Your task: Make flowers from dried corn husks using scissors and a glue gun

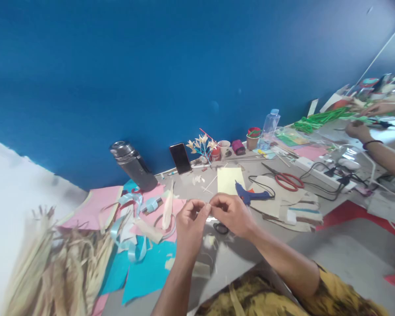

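Piece (212, 218) | pinched at left fingers (203, 213), right fingers (216, 213) | mostly hidden

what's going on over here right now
A person has the left hand and right hand close together, fingers pinched; anything between them is too small to make out. A blue glue gun lies just beyond the right hand, near red-handled scissors. Dry husk-like strips are heaped at the left, and a co-worker's hand shows farther right.

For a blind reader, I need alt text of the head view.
A person's left hand and right hand meet over a cluttered table; anything held is too small to tell. At right lie a blue glue gun and scissors; at left, dry husks.
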Motion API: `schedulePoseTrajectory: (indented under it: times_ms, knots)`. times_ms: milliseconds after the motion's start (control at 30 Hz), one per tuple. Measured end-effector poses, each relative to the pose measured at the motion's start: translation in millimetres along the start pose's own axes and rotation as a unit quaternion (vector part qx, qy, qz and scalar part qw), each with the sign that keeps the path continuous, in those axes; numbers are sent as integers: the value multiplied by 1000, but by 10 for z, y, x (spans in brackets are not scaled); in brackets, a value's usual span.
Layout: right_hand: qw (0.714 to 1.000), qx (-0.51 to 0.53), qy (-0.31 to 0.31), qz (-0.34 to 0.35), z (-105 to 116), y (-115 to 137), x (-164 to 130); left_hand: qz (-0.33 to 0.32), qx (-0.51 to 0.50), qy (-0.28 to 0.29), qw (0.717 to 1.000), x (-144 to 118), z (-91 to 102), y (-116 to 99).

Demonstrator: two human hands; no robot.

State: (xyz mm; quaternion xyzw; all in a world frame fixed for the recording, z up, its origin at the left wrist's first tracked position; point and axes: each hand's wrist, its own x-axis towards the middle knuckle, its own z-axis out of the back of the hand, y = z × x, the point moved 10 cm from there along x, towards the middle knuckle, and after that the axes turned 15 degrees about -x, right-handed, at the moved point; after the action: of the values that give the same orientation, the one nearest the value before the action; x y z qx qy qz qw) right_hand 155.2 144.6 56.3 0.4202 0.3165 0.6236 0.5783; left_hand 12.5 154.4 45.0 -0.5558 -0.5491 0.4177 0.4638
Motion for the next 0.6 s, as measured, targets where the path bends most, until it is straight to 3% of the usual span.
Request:
schedulePoseTrajectory:
  times_ms: [100,367,600]
  knots:
    - [1000,-22,1,15,14,59,-53,31,-27,14,999,-1,-25,93]
    - [996,19,65,-60,-110,-154,-96,89,-127,31,987,-38,-85,266]
    - [987,104,97,-77,-122,-233,-83,177,-267,15,947,-85,-191,377]
